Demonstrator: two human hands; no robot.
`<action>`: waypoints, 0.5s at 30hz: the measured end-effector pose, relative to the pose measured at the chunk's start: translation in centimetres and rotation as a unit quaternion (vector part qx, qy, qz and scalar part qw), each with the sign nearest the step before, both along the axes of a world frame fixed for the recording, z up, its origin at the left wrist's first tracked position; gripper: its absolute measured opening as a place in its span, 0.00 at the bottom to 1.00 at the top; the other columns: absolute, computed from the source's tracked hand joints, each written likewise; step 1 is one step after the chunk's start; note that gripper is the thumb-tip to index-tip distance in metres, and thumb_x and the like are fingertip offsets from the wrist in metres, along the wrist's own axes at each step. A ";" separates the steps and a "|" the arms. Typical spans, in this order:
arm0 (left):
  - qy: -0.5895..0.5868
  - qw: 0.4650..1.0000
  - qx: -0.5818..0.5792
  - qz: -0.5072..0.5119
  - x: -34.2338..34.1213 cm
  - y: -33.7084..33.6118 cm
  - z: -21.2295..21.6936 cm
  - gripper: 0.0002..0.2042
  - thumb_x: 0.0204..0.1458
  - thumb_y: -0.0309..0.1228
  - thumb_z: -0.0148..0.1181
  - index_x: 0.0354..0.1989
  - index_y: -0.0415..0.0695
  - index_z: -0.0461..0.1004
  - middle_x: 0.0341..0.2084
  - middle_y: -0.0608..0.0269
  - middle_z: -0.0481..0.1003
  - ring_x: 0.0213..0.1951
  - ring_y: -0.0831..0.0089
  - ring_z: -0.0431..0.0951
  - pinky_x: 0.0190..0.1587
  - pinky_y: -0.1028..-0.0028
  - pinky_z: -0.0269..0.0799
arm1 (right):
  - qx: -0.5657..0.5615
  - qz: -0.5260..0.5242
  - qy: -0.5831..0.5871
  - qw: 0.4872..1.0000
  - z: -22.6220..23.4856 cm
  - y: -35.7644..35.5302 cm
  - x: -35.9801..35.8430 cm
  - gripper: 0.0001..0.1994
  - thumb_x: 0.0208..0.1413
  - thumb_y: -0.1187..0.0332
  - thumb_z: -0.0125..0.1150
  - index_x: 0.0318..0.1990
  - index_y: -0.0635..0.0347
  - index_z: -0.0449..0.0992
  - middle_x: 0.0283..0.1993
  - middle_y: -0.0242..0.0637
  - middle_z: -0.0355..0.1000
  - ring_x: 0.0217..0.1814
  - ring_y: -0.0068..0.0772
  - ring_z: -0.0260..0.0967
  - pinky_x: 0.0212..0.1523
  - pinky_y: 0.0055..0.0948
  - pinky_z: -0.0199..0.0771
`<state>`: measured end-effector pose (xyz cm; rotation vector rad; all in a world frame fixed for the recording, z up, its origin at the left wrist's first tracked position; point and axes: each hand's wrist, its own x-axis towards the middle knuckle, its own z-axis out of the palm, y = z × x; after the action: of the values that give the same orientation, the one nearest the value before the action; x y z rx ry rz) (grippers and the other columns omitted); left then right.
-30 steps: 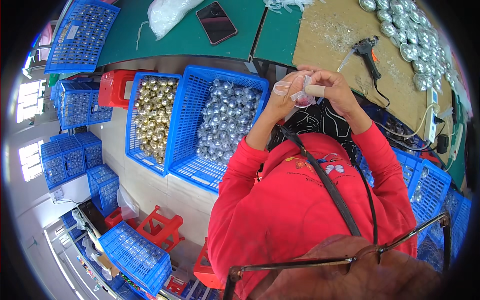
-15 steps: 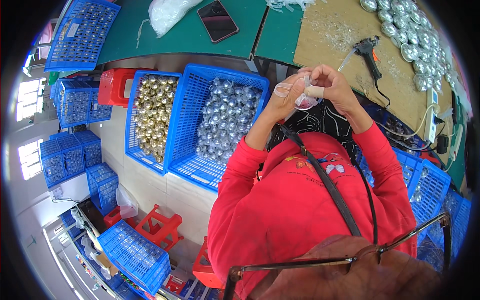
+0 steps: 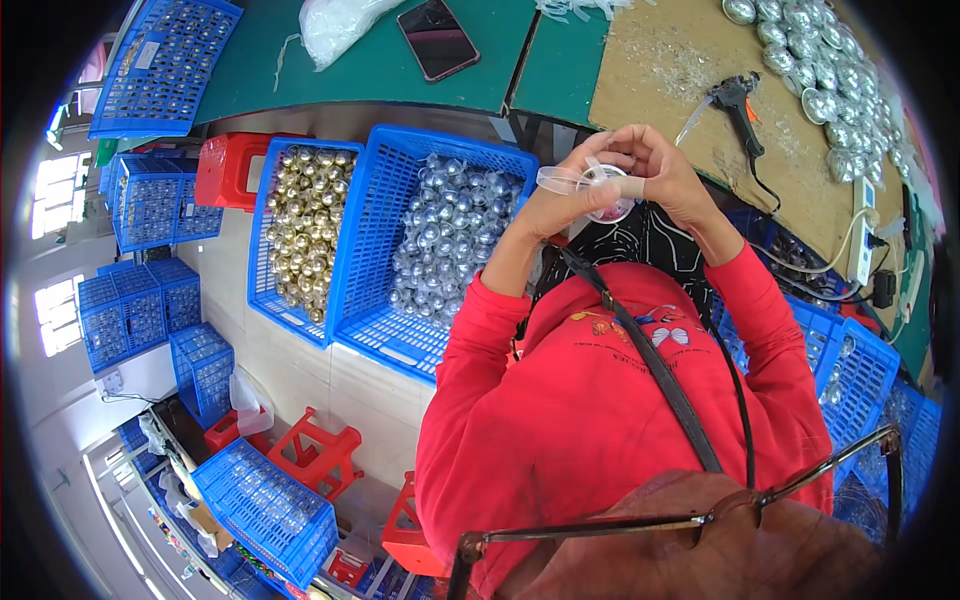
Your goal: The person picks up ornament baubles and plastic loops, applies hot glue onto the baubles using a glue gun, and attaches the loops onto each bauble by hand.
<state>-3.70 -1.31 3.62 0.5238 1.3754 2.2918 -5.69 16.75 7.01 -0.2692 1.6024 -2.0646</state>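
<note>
Both hands meet above my lap, closed on one small shiny ball (image 3: 610,211) that reflects pink from the sleeves. A clear ribbon loop (image 3: 556,180) sticks out from it to the left. My left hand (image 3: 562,200) grips the ball from its left side, with the thumb lying across it. From the other side, my right hand (image 3: 668,180) pinches at its top, with a tan wrap on one digit. The fingers partly hide the ball and where the ribbon joins it.
A blue crate (image 3: 355,290) of silver balls stands left of me, beside a crate of gold balls (image 3: 308,230). On the bench are a glue gun (image 3: 738,112), a power strip (image 3: 862,232), heaped silver balls (image 3: 822,75) and a phone (image 3: 438,40). Red stools (image 3: 318,450) stand on the floor.
The ball has turned in my hands, and a round white-rimmed face of it now shows. The ribbon loop points further left. My left hand has shifted slightly left and down.
</note>
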 end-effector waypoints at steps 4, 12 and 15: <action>-0.012 1.000 -0.014 0.004 0.2 -0.4 0.3 0.45 0.40 0.29 0.70 0.65 0.41 0.47 0.51 0.52 0.66 0.52 0.67 0.68 0.51 0.70 0.69 | 0.014 0.006 0.007 1.000 0.1 -0.2 0.1 0.28 0.41 0.75 0.68 0.51 0.62 0.61 0.50 0.38 0.67 0.51 0.29 0.68 0.52 0.27 0.68; -0.019 1.000 0.011 0.011 0.2 -0.7 -0.8 0.51 0.34 0.22 0.73 0.67 0.41 0.42 0.53 0.47 0.65 0.53 0.64 0.69 0.52 0.68 0.69 | -0.003 -0.006 -0.006 1.000 -0.2 -0.4 0.5 0.38 0.41 0.75 0.69 0.60 0.62 0.53 0.54 0.44 0.62 0.54 0.32 0.65 0.55 0.28 0.64; -0.029 0.998 0.046 0.014 0.2 -0.7 -1.0 0.53 0.33 0.22 0.73 0.67 0.40 0.39 0.53 0.46 0.66 0.54 0.63 0.68 0.53 0.68 0.68 | -0.003 -0.023 -0.003 1.000 -0.5 -0.6 0.9 0.41 0.44 0.75 0.66 0.64 0.62 0.47 0.56 0.47 0.61 0.56 0.34 0.63 0.56 0.29 0.63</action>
<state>-3.51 -1.99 2.58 0.4663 1.2625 2.3822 -4.80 16.17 6.52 -0.2298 1.6125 -2.1021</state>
